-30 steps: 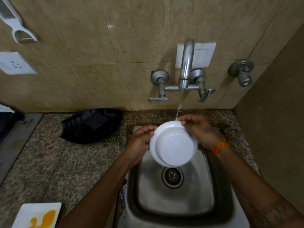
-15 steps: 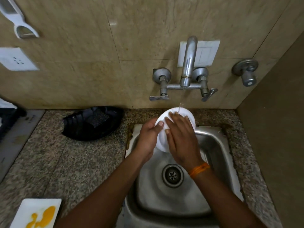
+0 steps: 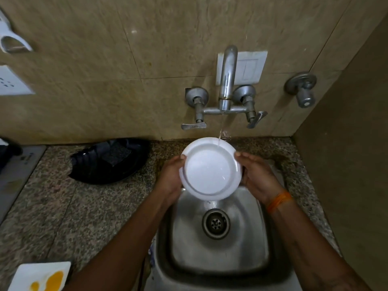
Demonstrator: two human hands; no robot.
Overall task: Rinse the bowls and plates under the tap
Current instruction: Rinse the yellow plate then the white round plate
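The white plate (image 3: 211, 169) sits tilted between the two hands over the sink (image 3: 241, 259), left hand (image 3: 171, 178) and right hand (image 3: 257, 177) each gripping an opposite rim, with the tap's (image 3: 227, 78) stream striking the far edge beyond both.

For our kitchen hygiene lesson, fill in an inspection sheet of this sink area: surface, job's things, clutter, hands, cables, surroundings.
Surface: speckled granite counter around a steel sink.
Job's things: white plate tilted under the running tap; water strikes its upper rim.
Clutter: black tray left of the sink; white stained plate at the near left corner.
Hands: left hand and right hand each take a grip on the plate's edge.
Cables: nothing seen.
Surroundings: tiled wall, switch plate, wall valve.
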